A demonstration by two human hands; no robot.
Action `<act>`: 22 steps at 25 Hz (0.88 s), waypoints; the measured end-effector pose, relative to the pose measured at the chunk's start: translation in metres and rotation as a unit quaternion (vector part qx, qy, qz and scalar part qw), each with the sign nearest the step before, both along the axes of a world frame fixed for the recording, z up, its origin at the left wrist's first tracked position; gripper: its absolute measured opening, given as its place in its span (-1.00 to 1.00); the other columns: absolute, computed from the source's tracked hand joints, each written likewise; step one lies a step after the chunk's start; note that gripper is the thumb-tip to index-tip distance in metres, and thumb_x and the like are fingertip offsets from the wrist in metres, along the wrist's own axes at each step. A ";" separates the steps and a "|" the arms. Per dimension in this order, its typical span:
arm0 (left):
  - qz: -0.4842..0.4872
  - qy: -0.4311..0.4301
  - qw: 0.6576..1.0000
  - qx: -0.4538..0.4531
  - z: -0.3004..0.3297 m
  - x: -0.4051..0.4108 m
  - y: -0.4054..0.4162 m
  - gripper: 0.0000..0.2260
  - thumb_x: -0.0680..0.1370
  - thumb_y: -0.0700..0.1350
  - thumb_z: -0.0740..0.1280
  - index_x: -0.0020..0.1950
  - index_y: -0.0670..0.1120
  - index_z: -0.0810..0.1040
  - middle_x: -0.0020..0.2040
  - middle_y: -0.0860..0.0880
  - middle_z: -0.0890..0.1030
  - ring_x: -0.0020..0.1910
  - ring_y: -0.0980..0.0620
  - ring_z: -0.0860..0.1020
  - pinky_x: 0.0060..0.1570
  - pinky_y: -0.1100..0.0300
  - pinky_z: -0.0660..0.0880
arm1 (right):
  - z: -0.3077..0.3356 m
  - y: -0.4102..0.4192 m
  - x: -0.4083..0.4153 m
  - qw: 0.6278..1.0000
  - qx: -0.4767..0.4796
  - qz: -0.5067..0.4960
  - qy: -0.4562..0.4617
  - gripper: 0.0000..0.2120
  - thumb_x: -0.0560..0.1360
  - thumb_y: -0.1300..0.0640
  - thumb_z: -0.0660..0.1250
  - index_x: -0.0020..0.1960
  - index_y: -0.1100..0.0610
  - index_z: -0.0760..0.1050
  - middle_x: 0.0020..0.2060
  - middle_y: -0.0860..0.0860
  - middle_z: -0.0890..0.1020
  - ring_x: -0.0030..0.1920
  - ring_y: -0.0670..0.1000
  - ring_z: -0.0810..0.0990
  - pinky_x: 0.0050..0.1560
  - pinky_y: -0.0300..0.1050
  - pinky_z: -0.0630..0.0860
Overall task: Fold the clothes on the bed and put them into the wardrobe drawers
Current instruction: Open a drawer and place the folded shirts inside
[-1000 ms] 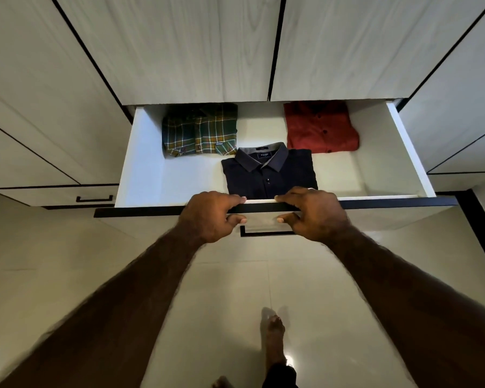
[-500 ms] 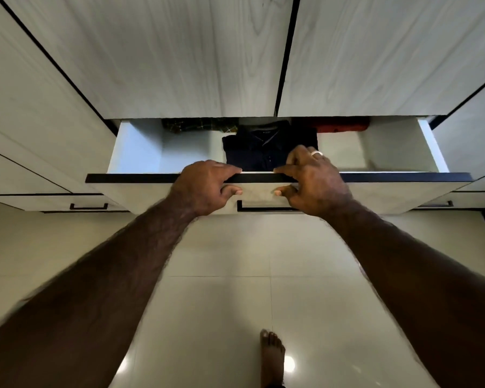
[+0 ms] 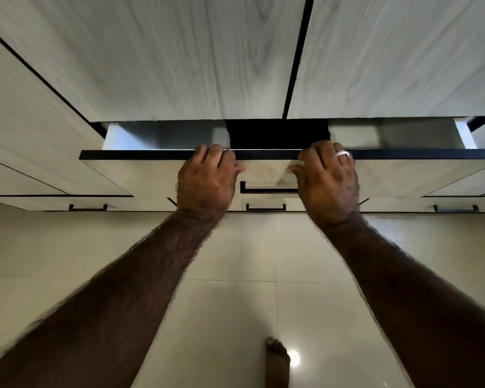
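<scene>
Across the middle of the frame, the wardrobe drawer (image 3: 163, 172) stands only a little way out from the cabinet, its black top edge running nearly the full width. Both hands grasp that edge: the left hand (image 3: 206, 179) at centre left has its fingers curled over the top with the thumb against the pale wood front, and the right hand (image 3: 326, 179) at centre right does the same, a light ring (image 3: 343, 154) on one finger. Between the hands, lower down on the front, sits the black drawer handle (image 3: 268, 189). Through the narrow gap above the edge, a dark folded garment (image 3: 277, 134) shows inside the drawer, at the centre, against the white interior. Tall wood-grain wardrobe doors (image 3: 179, 57) fill the upper frame. Below, a glossy tiled floor (image 3: 235, 317) and one bare foot (image 3: 277, 359) appear at bottom centre.
</scene>
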State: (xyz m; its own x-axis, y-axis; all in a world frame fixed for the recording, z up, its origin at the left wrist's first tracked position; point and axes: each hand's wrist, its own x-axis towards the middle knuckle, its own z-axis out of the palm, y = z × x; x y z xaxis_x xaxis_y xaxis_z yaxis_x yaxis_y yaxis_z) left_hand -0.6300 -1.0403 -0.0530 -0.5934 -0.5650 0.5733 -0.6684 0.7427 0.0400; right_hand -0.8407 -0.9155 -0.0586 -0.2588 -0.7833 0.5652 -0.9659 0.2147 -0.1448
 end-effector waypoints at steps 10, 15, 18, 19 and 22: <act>0.012 -0.158 0.985 0.072 -0.031 -0.001 -0.003 -0.35 0.65 0.05 0.27 0.65 -0.25 0.24 0.64 -0.28 0.24 0.64 -0.29 0.19 0.60 -0.25 0.10 | -0.036 0.000 -0.010 0.990 0.144 -0.001 0.000 -0.26 0.55 0.26 0.29 0.66 0.30 0.11 0.68 0.22 0.10 0.68 0.25 0.04 0.63 0.27 0.09; 0.007 -0.226 0.969 0.100 -0.039 -0.012 -0.020 -0.17 0.63 0.13 0.25 0.70 -0.28 -0.08 0.70 -0.29 -0.13 0.69 -0.27 -0.16 0.63 -0.26 -0.06 | -0.044 -0.018 -0.013 0.974 0.227 -0.013 -0.013 -0.12 0.54 0.18 0.28 0.69 0.26 -0.16 0.69 0.21 -0.19 0.68 0.25 -0.23 0.64 0.30 0.00; 0.008 -0.245 0.963 0.115 -0.042 -0.014 -0.023 -0.06 0.59 0.25 0.25 0.69 -0.27 -0.13 0.70 -0.29 -0.18 0.69 -0.28 -0.20 0.64 -0.24 -0.05 | -0.044 -0.023 -0.010 0.969 0.245 -0.013 -0.027 -0.18 0.59 0.10 0.20 0.69 0.26 -0.16 0.68 0.21 -0.22 0.68 0.25 -0.25 0.65 0.31 -0.01; 0.009 -0.248 0.961 0.122 -0.045 -0.012 -0.022 -0.04 0.58 0.27 0.25 0.69 -0.27 -0.14 0.70 -0.29 -0.19 0.69 -0.27 -0.21 0.64 -0.24 -0.05 | -0.046 -0.022 -0.008 0.967 0.254 -0.011 -0.025 -0.18 0.59 0.08 0.19 0.69 0.26 -0.15 0.68 0.21 -0.22 0.68 0.25 -0.24 0.65 0.31 -0.01; 0.002 -0.271 0.954 0.131 -0.044 -0.005 -0.026 0.00 0.56 0.35 0.22 0.69 -0.27 -0.16 0.70 -0.28 -0.20 0.69 -0.25 -0.21 0.64 -0.23 -0.06 | -0.046 -0.023 -0.013 0.962 0.273 -0.001 -0.012 -0.15 0.56 0.06 0.23 0.69 0.27 -0.12 0.68 0.22 -0.20 0.68 0.26 -0.22 0.65 0.31 -0.03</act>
State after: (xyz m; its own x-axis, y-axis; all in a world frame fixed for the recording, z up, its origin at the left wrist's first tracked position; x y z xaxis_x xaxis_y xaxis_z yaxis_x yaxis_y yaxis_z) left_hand -0.6352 -1.0661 -0.0968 -0.7599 -0.6497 0.0221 -0.6467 0.7520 -0.1275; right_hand -0.8538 -0.9390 -0.1043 -0.2685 -0.9612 0.0632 -0.9632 0.2669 -0.0327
